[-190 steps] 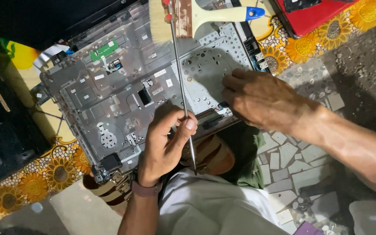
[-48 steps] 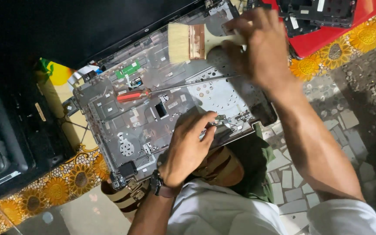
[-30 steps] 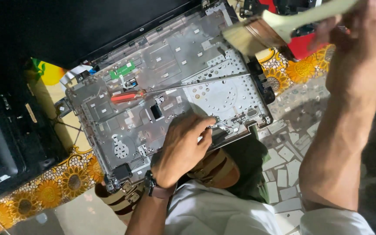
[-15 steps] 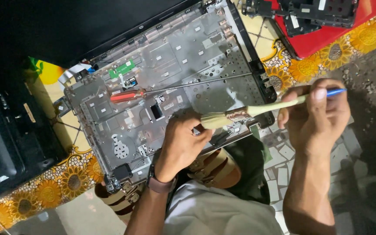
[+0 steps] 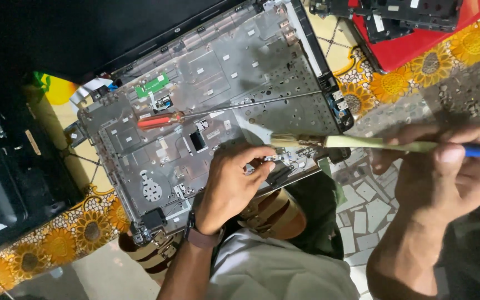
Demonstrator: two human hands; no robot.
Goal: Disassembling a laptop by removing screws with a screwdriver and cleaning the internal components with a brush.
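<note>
The right hand (image 5: 451, 166) is gripping a brush (image 5: 362, 143), lying level, bristles pointing left over the chassis (image 5: 206, 111). The left hand (image 5: 226, 186) is resting open-fingered on the chassis's near edge. A red screwdriver (image 5: 159, 120) is lying on the chassis.

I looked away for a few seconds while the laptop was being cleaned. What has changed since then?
The right hand took the paintbrush from the far edge of the laptop chassis and brought its bristles down beside the left hand. The left hand let go of the long screwdriver, which now lies across the chassis. The chassis stayed put.
</note>
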